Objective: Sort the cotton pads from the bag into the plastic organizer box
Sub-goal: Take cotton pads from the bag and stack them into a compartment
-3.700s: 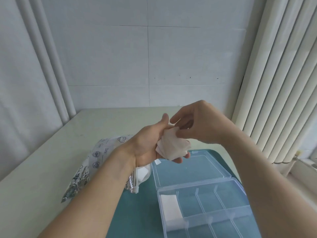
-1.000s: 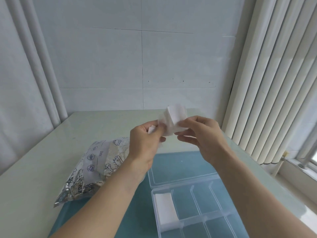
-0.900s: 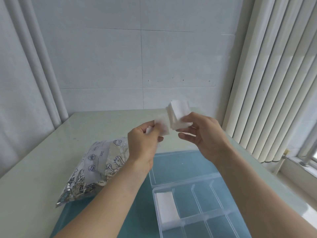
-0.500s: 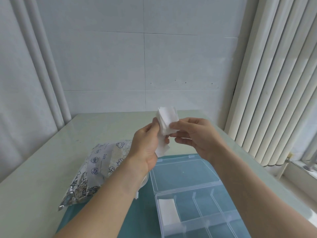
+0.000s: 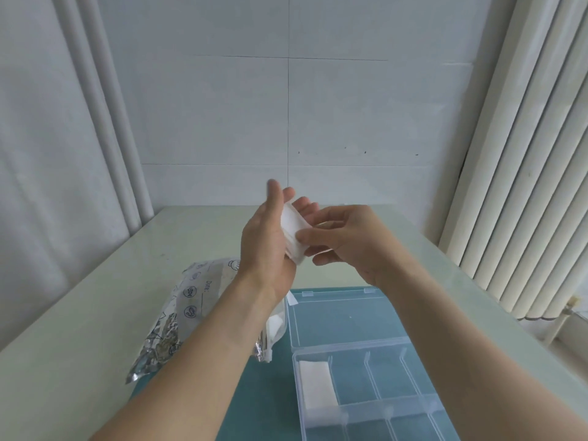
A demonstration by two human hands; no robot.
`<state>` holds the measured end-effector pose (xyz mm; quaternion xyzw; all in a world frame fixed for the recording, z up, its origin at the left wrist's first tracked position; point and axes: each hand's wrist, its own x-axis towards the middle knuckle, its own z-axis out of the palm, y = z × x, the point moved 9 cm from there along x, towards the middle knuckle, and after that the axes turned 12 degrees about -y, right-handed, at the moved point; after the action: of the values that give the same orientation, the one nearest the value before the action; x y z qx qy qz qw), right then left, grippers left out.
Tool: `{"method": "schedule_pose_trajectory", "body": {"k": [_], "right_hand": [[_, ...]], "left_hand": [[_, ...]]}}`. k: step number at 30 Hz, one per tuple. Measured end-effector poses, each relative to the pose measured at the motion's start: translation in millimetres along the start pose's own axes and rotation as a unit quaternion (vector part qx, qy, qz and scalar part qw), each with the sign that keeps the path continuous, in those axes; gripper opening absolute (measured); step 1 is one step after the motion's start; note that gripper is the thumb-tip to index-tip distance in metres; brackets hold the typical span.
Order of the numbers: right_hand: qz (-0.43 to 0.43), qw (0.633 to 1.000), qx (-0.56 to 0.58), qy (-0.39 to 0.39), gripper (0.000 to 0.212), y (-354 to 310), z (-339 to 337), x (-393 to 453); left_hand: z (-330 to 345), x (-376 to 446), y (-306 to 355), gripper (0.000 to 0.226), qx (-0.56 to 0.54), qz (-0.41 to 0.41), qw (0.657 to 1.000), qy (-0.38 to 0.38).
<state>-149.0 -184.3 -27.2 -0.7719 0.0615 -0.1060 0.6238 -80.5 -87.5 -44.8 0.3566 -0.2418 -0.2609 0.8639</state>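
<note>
Holding a small stack of cotton pads [image 5: 294, 237] up in front of the chest, the person has both hands raised well above the worktop [image 5: 79, 313]. The left hand [image 5: 265, 240] stands nearly upright with its fingers [image 5: 275, 194] fairly straight, the stack resting against its palm side, while the right hand [image 5: 346, 238] curls in from the other side and pinches the near edge of the pads between thumb and fingertips. The step in hand looks like squaring or peeling off a portion of the stack before it goes down into the organizer box [image 5: 366, 393], which lies open on a teal mat [image 5: 254, 409] below — its lid [image 5: 343, 319] folded back toward the wall. One pad stack [image 5: 316, 388] already fills the nearest left compartment; the compartments beside it appear unfilled. The bag [image 5: 178, 316] lies on its side just left of the box, its mouth toward the box with a bit of white showing there. To do this well, the edges should be tapped flush against the left palm so the pads drop in as one neat block, not fanned; a loose pinch on such soft, light sheets could let a few slide out. Lowering the stack edge-first into the next free compartment — rather than dropping it flat — should keep it from catching on the dividers.
</note>
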Motion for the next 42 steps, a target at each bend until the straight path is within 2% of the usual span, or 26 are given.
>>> {"method": "schedule_pose_trajectory", "body": {"k": [1, 4, 8, 11, 15, 18, 21, 24, 27, 29, 30, 31, 32, 34, 36, 37, 39, 42], "right_hand": [[-0.004, 1.000, -0.009, 0.001, 0.012, -2.1, -0.4, 1.8], [-0.009, 0.999, -0.031, 0.007, 0.008, -5.8, 1.1, 9.4], [0.023, 1.000, -0.015, -0.009, 0.027, 4.1, 14.0, 16.0], [0.046, 0.993, 0.084, -0.062, 0.035, 5.6, 24.3, 12.5], [0.049, 0.978, 0.167, -0.112, 0.028, 4.7, 34.9, 3.0], [0.040, 0.964, 0.239, -0.108, 0.023, 3.8, 36.0, -0.6], [0.044, 0.928, 0.352, -0.110, 0.015, 2.1, 38.9, -1.7], [0.050, 0.913, 0.386, -0.120, 0.011, 5.2, 48.0, -0.7], [0.064, 0.941, 0.284, -0.173, 0.014, 1.0, 55.5, -5.7], [0.073, 0.981, 0.059, -0.168, 0.025, -3.4, 40.0, -9.5], [0.074, 0.984, -0.098, -0.133, 0.031, -7.3, 23.8, -10.1], [0.067, 0.965, -0.238, -0.087, 0.039, -13.4, 6.5, -10.6], [0.044, 0.942, -0.331, -0.042, 0.052, -21.8, -7.8, -11.2], [-0.042, 0.924, -0.381, -0.020, 0.088, -37.8, -13.5, -13.5], [-0.100, 0.919, -0.373, -0.083, 0.116, -39.3, 0.1, -13.8], [-0.101, 0.915, -0.374, -0.109, 0.122, -35.5, 6.8, -11.9], [-0.079, 0.909, -0.390, -0.123, 0.117, -27.6, 14.6, -8.7], [-0.072, 0.893, -0.435, -0.087, 0.071, -31.6, 15.9, -9.2]], "left_hand": [[2.2, 1.7, 3.8, 0.046, 0.010, 0.012, 1.000, -0.012], [2.4, 3.3, 16.7, 0.014, 0.020, 0.048, 0.999, -0.016], [-3.4, 8.0, 31.2, 0.018, 0.013, 0.075, 0.997, -0.018], [-3.7, 11.9, 36.5, 0.015, 0.024, 0.079, 0.996, -0.031], [0.5, 4.7, 34.8, 0.018, 0.060, 0.084, 0.994, -0.041], [9.7, -1.9, 31.5, 0.021, 0.074, 0.085, 0.991, -0.072], [15.4, -3.5, 36.1, 0.029, 0.056, 0.102, 0.987, -0.111], [14.1, -4.0, 41.8, 0.038, 0.100, 0.129, 0.981, -0.101], [1.9, -4.2, 44.4, 0.037, 0.186, 0.153, 0.970, -0.028], [-6.0, -0.7, 40.8, 0.039, 0.168, 0.125, 0.978, -0.007], [-8.0, 1.9, 37.1, 0.036, 0.137, 0.097, 0.986, -0.008], [-9.0, 4.6, 33.0, 0.032, 0.104, 0.064, 0.992, -0.016], [-7.9, 6.5, 27.6, 0.028, 0.076, 0.025, 0.996, -0.032], [-0.1, 6.3, 10.3, 0.023, 0.050, -0.077, 0.992, -0.091], [10.7, -1.9, -8.9, 0.019, 0.052, -0.168, 0.971, -0.160], [17.3, -7.1, -16.8, 0.017, 0.057, -0.198, 0.959, -0.193], [30.0, -16.3, -27.9, 0.014, 0.062, -0.230, 0.941, -0.242], [31.7, -19.8, -36.8, 0.014, 0.062, -0.249, 0.935, -0.246]]}}
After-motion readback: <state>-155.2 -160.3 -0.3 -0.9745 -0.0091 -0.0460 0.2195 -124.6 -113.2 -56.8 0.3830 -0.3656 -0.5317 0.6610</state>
